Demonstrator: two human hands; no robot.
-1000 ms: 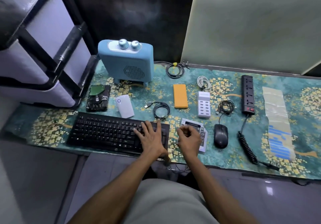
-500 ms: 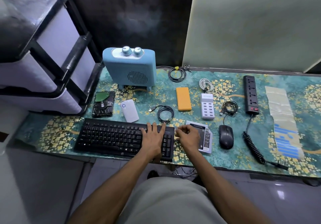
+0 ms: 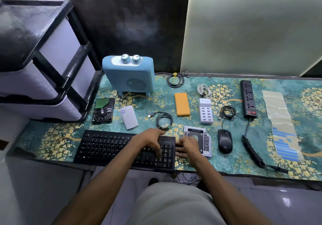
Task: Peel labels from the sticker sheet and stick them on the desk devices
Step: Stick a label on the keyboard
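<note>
Left hand (image 3: 149, 141) now raised off keyboard (image 3: 111, 148), fingers curled down over its right end, holding nothing visible. Right hand (image 3: 187, 146) shifted to keyboard's right edge, fingers bent; grip state unclear. Drive caddy (image 3: 203, 137) partly under right hand. Sticker sheet (image 3: 282, 128) lies near desk's right edge, well apart from both hands.

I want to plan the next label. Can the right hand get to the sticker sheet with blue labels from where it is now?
Probably yes. The right hand is over the drive caddy, and the long sticker sheet with blue labels lies flat and uncovered to its right. Only low things lie between them: the black mouse and the coiled black cable.
</note>
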